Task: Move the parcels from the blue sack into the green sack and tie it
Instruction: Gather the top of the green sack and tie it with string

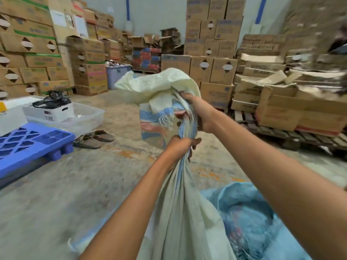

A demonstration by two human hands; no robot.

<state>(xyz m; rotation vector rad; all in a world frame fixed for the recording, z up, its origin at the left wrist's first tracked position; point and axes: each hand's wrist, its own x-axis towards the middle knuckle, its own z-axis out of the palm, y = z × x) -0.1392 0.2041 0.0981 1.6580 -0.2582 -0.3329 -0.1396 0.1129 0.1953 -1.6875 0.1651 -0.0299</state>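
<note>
Left grip: clenched round the gathered neck of the green sack; lower of the two holds.
Right grip: closed on the same neck just above, fingers curled into the bunched cloth.
Mouth: flops loose above the right grip; striped blue-and-red hem, frayed threads hanging.
Sack position: hangs from both holds toward the bottom edge, cloth drawn taut; base out of view.
Blue sack: slumped low just right of the green one; contact between them cannot be confirmed, contents not legible.
Stage, judged: transfer apparently finished; neck gathered, knot not yet made.
Handling, judged: woven plastic cloth, soft and slick, likely to slide through a slack hold; taut drape suggests real weight below. Best taken tight at the bunched neck, leaving free cloth above for the tie.
Risk, judged: frayed hem may tear if pulled alone.
Surroundings: concrete floor, blue pallet, stacked cartons.
</note>
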